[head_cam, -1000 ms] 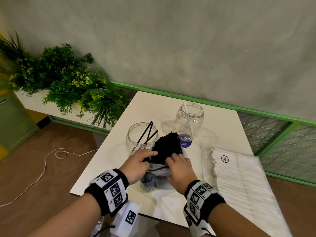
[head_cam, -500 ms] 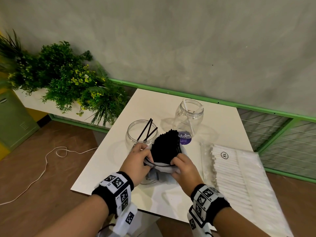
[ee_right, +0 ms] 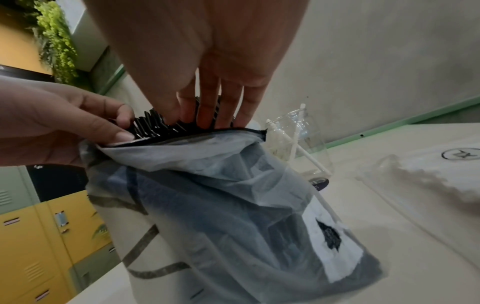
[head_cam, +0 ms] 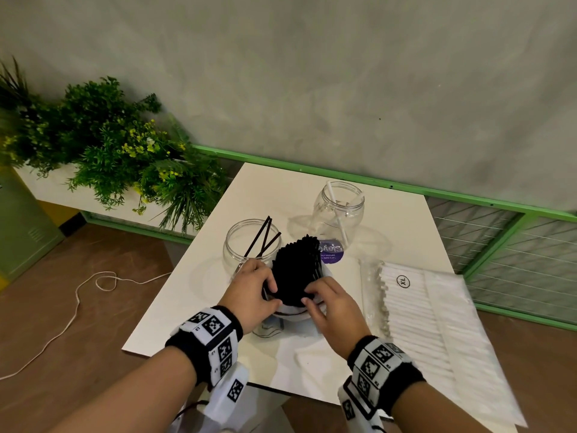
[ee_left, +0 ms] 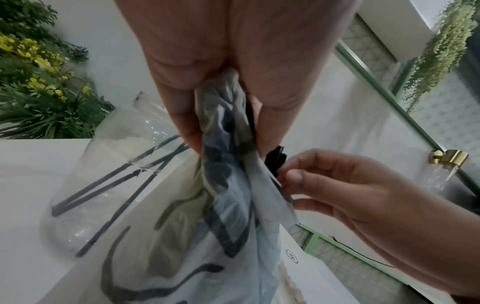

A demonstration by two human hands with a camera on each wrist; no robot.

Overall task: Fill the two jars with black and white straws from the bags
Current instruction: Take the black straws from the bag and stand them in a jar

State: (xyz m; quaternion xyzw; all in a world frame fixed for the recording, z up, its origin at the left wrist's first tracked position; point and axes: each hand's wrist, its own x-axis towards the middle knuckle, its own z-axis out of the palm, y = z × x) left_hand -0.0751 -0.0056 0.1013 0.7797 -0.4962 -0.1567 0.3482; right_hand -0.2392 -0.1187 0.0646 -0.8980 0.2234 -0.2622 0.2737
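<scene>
Head view, left to right: green plants with small yellow flowers fill a planter at the far left, and a pale cord loops over the brown floor below them. On the white tabletop the wide clear jar stands left of centre with three black straws leaning inside it, their tips poking past the rim. Just right of that jar, the left hand grips the left side of a translucent bag of black straws; the left wrist view shows its thumb and fingers clamped on the gathered plastic. The black bundle stands nearly upright out of the bag's mouth, between the two hands and near the tabletop's near edge. The right hand meets the bundle from the right; in the right wrist view its fingers are spread and reach down among the straw tops at the bag's dark-edged opening, with the thumb against the near side of the bundle. Farther back and to the right stands the narrower clear jar, holding white straws that lean across it, with a purple label at its base. At the right edge lies the flat clear bag of white straws, marked XL, well apart from both hands.
</scene>
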